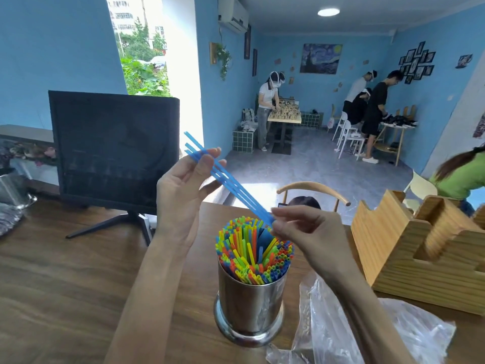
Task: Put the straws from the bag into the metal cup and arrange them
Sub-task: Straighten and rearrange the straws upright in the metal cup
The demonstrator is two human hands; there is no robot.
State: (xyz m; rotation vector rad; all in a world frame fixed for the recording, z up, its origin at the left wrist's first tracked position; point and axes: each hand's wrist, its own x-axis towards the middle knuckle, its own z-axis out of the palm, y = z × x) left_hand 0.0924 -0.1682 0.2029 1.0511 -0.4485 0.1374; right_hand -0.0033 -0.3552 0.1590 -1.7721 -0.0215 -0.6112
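A shiny metal cup [249, 306] stands on the wooden table in front of me, packed with several upright straws [252, 253] in green, yellow, orange and blue. Above it I hold three blue straws [231, 183] slanted from upper left to lower right. My left hand [183, 190] pinches them near their upper ends between thumb and fingers. My right hand [304, 232] pinches their lower ends just over the cup's rim. A clear plastic bag [341, 329] lies crumpled on the table right of the cup, partly under my right forearm.
A black monitor [115, 148] on a stand sits at the back left of the table [65, 285]. A wooden holder [425, 256] stands at the right. A chair back [312, 190] and several people are beyond the table. A metal bucket [13, 187] is at far left.
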